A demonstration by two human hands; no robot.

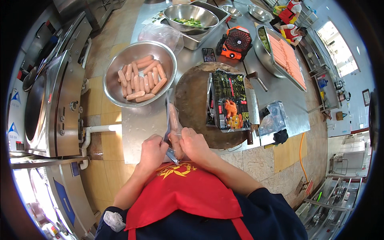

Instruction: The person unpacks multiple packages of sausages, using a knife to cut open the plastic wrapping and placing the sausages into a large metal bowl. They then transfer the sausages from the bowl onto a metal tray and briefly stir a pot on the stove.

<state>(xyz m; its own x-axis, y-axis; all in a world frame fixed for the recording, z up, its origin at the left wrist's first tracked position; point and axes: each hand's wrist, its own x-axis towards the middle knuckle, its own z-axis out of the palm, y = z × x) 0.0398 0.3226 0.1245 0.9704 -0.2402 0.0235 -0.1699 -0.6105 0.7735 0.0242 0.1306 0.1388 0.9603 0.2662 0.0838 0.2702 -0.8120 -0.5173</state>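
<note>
My left hand [153, 150] and my right hand [193, 145] grip the two sides of a clear plastic package of sausages [175, 123], held near my apron at the table's front edge. Ahead and to the left, a steel bowl [108, 90] holds several loose sausages [142, 78]. Right of the package lies a round wooden chopping board [192, 90]. Black printed food packets [229, 102] rest on it, partly over the blade of a cleaver [254, 111], whose wooden handle [250, 137] points towards me.
A steel bowl with chopped greens [191, 13], a phone [208, 55], an orange fan [235, 43] and a tray of sausages [286, 61] over a large bowl stand farther back. Crumpled plastic [272, 118] lies right. Two people in red aprons [290, 33] work at the upper right.
</note>
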